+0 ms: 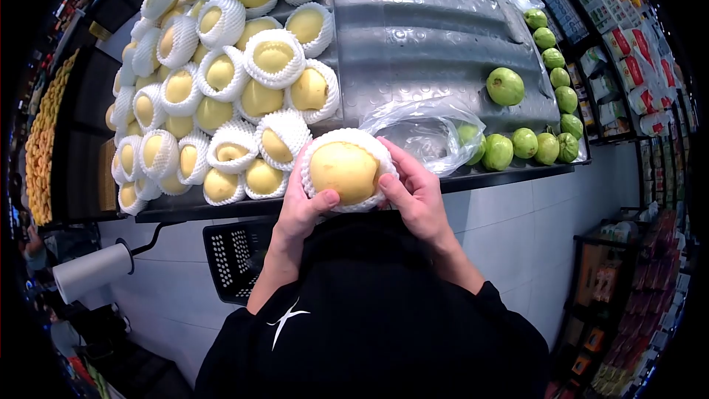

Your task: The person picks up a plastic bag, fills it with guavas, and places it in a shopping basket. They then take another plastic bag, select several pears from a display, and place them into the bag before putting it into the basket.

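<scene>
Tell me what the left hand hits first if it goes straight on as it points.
The left hand, cupping the netted fruit, points up at the display. It would likely meet the stacked fruits at the front edge first, just ahead of it, though depth is unclear.

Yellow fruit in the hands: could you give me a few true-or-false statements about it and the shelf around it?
1. The left hand and the right hand both hold the yellow fruit. True.
2. The yellow fruit is bare. False: a white foam net wraps it.
3. The green fruits lie on the right side. True.
4. The plastic bag lies on the floor. False: it lies on the shelf.
</scene>
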Action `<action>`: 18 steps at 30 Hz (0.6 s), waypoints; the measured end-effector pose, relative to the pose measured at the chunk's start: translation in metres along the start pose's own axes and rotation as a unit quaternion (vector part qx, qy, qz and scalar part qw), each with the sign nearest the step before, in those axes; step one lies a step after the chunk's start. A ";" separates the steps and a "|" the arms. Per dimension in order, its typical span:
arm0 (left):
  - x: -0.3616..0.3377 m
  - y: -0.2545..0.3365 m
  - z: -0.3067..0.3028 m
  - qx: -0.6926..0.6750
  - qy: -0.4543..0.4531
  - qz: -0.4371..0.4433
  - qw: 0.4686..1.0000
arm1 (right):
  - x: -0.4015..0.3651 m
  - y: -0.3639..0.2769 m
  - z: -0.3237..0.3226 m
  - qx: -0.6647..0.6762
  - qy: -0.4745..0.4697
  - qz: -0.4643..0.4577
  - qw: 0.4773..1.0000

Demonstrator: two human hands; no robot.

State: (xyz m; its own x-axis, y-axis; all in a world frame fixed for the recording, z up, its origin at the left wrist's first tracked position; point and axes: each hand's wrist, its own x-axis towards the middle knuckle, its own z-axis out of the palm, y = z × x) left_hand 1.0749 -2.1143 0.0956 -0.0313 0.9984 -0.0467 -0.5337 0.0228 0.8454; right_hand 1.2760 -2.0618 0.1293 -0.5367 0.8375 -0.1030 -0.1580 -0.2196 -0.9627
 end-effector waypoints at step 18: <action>-0.010 0.047 0.016 0.305 -0.031 0.031 0.951 | 0.004 -0.016 0.005 0.029 0.014 -0.116 0.993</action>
State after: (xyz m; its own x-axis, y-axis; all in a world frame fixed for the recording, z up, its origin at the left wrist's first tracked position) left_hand 1.0634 -2.1226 0.1444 0.0139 0.9995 0.0286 0.0575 -0.0294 0.9979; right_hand 1.2725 -2.0576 0.1451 -0.4568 0.8824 0.1125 -0.3226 -0.0465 -0.9454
